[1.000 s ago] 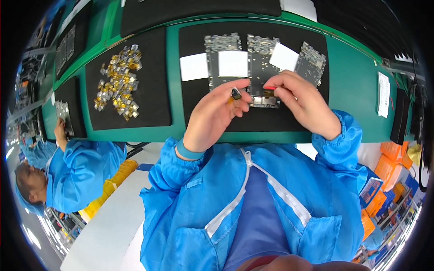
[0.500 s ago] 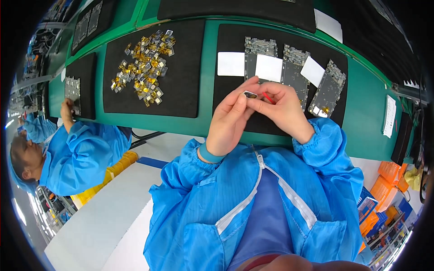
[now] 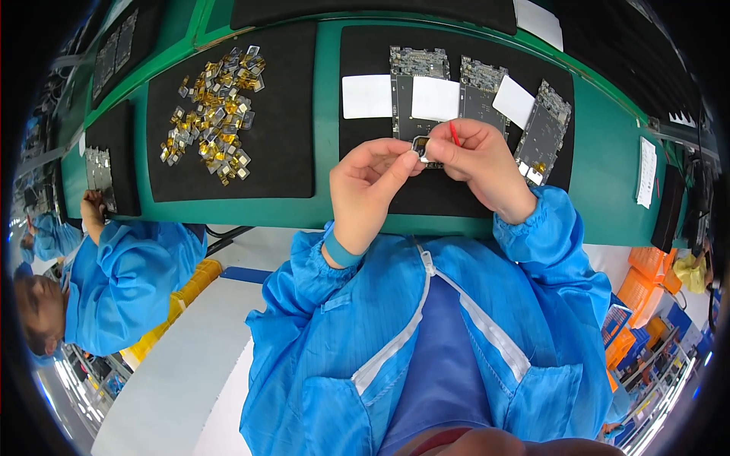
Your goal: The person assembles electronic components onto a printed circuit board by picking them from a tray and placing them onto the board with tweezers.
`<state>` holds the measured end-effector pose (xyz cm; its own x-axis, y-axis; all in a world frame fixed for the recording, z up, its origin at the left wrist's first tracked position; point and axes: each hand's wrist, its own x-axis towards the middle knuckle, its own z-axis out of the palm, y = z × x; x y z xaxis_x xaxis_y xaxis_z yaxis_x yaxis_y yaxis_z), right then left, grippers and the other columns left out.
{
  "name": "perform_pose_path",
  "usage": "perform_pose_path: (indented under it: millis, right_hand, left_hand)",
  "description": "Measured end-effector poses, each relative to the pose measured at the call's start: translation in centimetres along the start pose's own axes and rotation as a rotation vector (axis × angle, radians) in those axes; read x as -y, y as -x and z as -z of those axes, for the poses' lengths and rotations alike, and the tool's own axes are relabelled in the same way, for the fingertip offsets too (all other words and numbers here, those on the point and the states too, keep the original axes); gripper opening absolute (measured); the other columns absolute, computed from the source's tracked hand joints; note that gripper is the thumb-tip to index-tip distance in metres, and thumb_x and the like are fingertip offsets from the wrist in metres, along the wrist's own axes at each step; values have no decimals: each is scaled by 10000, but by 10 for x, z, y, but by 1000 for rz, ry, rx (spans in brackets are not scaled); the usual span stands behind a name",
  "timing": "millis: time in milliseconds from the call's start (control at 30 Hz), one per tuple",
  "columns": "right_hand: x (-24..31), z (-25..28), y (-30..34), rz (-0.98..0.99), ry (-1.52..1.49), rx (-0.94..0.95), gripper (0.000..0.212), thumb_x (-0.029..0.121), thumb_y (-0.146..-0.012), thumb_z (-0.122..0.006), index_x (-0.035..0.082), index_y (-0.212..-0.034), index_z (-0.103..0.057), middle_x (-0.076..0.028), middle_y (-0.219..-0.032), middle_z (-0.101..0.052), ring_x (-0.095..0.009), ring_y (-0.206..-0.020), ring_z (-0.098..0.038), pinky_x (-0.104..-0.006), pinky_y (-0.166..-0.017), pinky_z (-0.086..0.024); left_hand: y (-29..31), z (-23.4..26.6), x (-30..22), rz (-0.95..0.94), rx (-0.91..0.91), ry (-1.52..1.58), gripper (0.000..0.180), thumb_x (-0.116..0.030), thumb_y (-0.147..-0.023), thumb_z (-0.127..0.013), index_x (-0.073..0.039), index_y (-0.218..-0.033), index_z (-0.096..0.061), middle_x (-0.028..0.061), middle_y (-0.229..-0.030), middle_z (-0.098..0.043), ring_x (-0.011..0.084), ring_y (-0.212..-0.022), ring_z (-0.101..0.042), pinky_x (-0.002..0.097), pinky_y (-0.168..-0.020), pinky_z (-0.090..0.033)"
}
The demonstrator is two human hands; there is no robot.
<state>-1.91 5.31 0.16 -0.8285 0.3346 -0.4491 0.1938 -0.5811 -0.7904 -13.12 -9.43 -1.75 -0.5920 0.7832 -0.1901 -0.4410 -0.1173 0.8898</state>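
Observation:
Above the near part of a black mat [image 3: 414,213], my two hands meet at a small dark piece with a pale, shiny rim [image 3: 420,143]. My left hand [image 3: 369,186] pinches its left edge between thumb and fingers. My right hand [image 3: 483,163] is closed at the other side, fingertips against the piece, with a thin red stick-like tool [image 3: 455,133] poking up from between its fingers. Beyond my hands lie grey-black circuit boards [image 3: 547,129], partly hidden by my right hand. White cards [image 3: 436,99] lie among and over them.
On another black mat [image 3: 281,167] to the left is a pile of small clear-and-gold pieces [image 3: 217,114]. Farther left, a co-worker's hand [image 3: 93,213] touches a circuit board [image 3: 100,175]. Orange bins [image 3: 639,289] stand beyond the green table's [image 3: 327,152] right end.
My left hand has turned, its fingers now curled in a pinch. The small piece now stands more upright between my hands, and the red tool points more upward. The whole view has shifted slightly.

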Motion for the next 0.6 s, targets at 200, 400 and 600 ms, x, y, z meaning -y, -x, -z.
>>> perform_pose_path:
  millis: [200,400,600]
  right_hand:
    - [10,6,-4,233,345,-90,175,166,-892,-686,0,-946,-674,1,-824,-649,-68,-718,-587,-217,-642,-474]
    - [13,14,-17,358,982,-59,138,146,-851,-686,26,-918,-685,-94,-815,-673,-207,-751,-642,-296,-669,-507]
    - [8,18,-26,396,1108,-43,159,168,-832,-692,31,-913,-686,-135,-791,-669,-273,-723,-644,-334,-653,-506]
  left_hand:
    - [0,-4,-1,64,37,-221,195,-33,-850,-701,3,-1033,-647,92,-1007,-672,188,-899,-661,268,-807,-524]
    - [-3,10,6,-492,91,-1261,413,-184,-686,-801,-114,-1074,-678,46,-1110,-574,257,-1004,-518,378,-855,-366]
    - [-1,9,14,-481,73,-1300,409,-163,-686,-817,-116,-1074,-698,44,-1111,-579,235,-1002,-520,359,-891,-374]
